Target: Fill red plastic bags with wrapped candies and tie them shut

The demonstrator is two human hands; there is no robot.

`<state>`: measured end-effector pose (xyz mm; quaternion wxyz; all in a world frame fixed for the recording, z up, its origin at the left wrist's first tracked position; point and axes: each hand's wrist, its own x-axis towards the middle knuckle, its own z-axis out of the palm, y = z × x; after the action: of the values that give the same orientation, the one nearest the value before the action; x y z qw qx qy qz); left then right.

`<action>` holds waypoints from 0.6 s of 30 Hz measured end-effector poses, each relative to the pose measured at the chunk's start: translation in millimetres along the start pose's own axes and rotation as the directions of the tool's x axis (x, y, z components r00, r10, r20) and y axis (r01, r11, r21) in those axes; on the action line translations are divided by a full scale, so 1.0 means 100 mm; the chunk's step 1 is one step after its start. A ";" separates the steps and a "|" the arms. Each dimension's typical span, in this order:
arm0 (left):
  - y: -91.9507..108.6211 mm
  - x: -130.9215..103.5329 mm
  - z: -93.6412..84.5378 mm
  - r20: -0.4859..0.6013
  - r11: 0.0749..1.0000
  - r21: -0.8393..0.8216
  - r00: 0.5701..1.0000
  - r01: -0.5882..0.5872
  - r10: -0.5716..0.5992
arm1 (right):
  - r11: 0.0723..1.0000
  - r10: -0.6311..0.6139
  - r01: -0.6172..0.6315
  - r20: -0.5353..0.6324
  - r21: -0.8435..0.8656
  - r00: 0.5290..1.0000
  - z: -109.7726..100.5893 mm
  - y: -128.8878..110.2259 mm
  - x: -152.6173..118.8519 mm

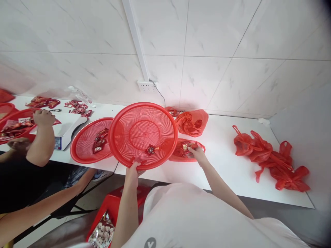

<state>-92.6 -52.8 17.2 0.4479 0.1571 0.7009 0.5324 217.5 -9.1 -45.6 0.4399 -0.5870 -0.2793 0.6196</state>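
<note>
My left hand [133, 171] is closed around the near rim of a round red plastic colander [143, 119], which is tilted toward me above the table edge. A few small wrapped packets [152, 149] lie low on its mesh. On the right, my right hand [197, 153] reaches over a red plastic bag [178, 155], its fingers closed on a small red-and-gold packet [185, 147]. Other packets in that bag are partly hidden by the hand and the colander. Just left, a second red colander [80, 146] holds several red packets [100, 140], its right side covered.
Behind the bag sits a fuller red bag [192, 122]. Several knotted red bags [271, 158] lie at the table's right end. On the left, a co-worker's hand [43, 117] is over a packet-filled basket beside a white scale [66, 129]. A red stool [103, 203] stands below.
</note>
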 end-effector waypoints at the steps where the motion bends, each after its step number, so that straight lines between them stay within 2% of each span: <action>1: 0.01 0.03 -0.03 0.004 1.000 -0.012 1.000 -0.007 0.007 | 1.000 0.028 -0.028 0.011 -0.013 1.000 -0.01 0.04 0.06; 4: 0.01 0.07 -0.09 0.014 0.999 -0.028 0.999 -0.039 0.040 | 0.997 0.065 -0.064 0.018 -0.052 0.998 -0.06 0.16 0.19; 8: -0.03 0.05 -0.08 -0.030 0.995 -0.047 0.995 -0.092 0.090 | 0.996 0.072 -0.072 -0.007 -0.059 0.997 -0.15 0.25 0.20; 10: -0.05 0.02 -0.06 -0.026 0.997 -0.046 0.998 -0.064 0.063 | 0.993 0.084 -0.084 -0.003 -0.082 0.996 -0.17 0.25 0.19; 14: -0.07 -0.05 0.02 0.011 1.000 -0.024 1.000 0.007 -0.007 | 0.984 0.027 -0.021 0.037 -0.175 0.999 -0.16 0.21 0.20; 18: -0.08 -0.10 0.09 -0.009 0.999 -0.017 0.999 -0.041 0.041 | 0.985 0.008 0.009 0.095 -0.171 0.995 -0.19 0.22 0.21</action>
<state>-77.9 -57.3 14.1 0.4350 0.1652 0.6948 0.5484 232.6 -4.0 -77.2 0.3740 -0.5925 -0.3524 0.6204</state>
